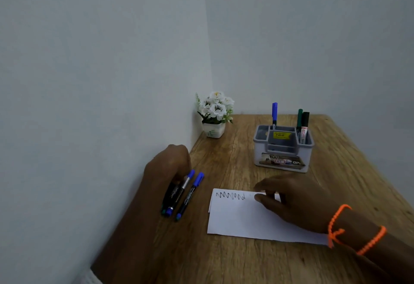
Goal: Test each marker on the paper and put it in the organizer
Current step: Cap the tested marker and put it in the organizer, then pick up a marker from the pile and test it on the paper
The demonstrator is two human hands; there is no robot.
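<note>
On the wooden table (235, 259) a white sheet of paper (242, 218) lies near the front edge, with a black zigzag scribble (230, 196) along its far left edge. The right hand (295, 203), with orange bead bracelets (349, 230) on the wrist, rests on the right part of the paper, fingers relaxed and pointing left, holding nothing.

To the left of the paper three markers lie side by side on the table, pointing far-right. The right one, a blue-capped marker (190, 195), lies free. The left hand (168, 167) is curled over the far ends of the other two, the middle blue-capped marker (180, 192) and a dark marker (169, 196); whether it pinches one is unclear.

Farther back on the right stands a grey desk organizer (283, 149). A blue marker (274, 113) stands upright in its far compartment, and a green marker (299, 120) and a black marker (304, 124) stand together in its right compartment. A small pot of white flowers (214, 113) sits in the far left corner against the wall.
</note>
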